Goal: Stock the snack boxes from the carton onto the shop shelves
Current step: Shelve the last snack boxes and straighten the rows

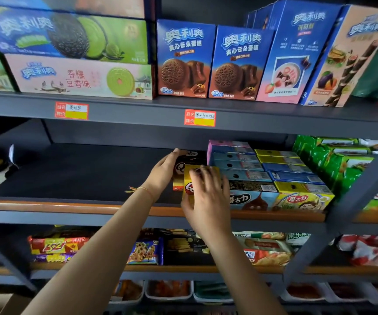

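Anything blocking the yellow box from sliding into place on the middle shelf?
Nothing visible. The right hand grips the yellow box at the shelf's front, beside the blue box stack. The left hand rests on the dark box behind it. Bare shelf lies left.

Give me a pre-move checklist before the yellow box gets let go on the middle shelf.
1. Right hand grips yellow box: ok.
2. Left hand steadies the dark box behind: ok.
3. Yellow box sits flat on the middle shelf: cannot tell, hand hides its base.
4. Free shelf space to the left: ok.
5. Yellow box flush beside the blue box row: cannot tell.
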A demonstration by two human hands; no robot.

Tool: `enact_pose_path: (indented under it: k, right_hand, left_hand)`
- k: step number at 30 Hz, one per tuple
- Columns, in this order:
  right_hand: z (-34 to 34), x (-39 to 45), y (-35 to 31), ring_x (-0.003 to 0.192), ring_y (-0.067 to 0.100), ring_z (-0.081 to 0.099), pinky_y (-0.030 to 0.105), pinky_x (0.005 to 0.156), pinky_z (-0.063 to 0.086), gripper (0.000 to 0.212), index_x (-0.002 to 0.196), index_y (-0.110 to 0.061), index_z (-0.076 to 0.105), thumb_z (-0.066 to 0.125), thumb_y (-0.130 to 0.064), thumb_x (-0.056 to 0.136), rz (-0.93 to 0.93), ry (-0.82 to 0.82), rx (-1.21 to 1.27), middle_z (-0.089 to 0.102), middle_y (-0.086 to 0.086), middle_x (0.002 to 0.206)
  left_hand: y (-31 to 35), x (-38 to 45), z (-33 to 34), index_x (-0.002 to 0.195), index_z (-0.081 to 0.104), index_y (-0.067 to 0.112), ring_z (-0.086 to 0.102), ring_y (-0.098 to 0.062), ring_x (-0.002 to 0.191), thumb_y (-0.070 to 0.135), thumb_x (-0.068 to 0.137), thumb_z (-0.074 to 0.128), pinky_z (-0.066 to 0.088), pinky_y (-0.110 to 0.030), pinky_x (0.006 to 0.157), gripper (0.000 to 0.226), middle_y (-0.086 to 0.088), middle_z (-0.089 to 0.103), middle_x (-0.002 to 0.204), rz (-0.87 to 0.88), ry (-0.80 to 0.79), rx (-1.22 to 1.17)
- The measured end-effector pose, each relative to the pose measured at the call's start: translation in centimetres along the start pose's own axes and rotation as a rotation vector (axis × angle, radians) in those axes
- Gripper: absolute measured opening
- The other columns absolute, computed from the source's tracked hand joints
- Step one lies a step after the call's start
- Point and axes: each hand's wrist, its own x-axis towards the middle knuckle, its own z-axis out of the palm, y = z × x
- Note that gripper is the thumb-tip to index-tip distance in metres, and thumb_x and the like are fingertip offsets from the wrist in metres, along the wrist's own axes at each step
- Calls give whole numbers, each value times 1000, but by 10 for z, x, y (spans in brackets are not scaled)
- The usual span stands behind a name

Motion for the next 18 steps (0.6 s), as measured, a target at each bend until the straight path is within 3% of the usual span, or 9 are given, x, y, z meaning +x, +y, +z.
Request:
enact_pose_path:
  k: [9,14,16,18]
  right_hand:
    - [3,-2,1,140,34,39,55,117,27,60,135,-17,51,68,-32,80,-17,39,-17,50,12,145]
    - [1,-1,0,141,34,38,55,117,26,58,136,-17,50,65,-33,82,-18,32,19,50,11,146]
    - [-2,0,-1,145,32,32,54,120,19,57,140,-17,49,56,-34,86,-15,61,79,45,12,150]
    - [-5,0,-10,149,30,24,51,122,13,57,142,-14,49,50,-32,88,-44,127,142,40,12,154]
  left_hand:
    - [8,-9,18,131,57,41,61,-3,105,57,103,29,47,-21,81,43,12,64,118,11,-116,27]
    - [13,-11,19,126,55,46,60,-4,109,65,99,31,44,-27,101,40,14,64,119,-4,-151,29]
    - [12,-13,15,138,47,43,56,-6,117,60,102,29,43,-28,102,44,14,59,128,-2,-185,20]
    - [10,-14,3,149,40,37,46,-11,134,60,101,35,38,-37,113,53,12,48,146,39,-83,8]
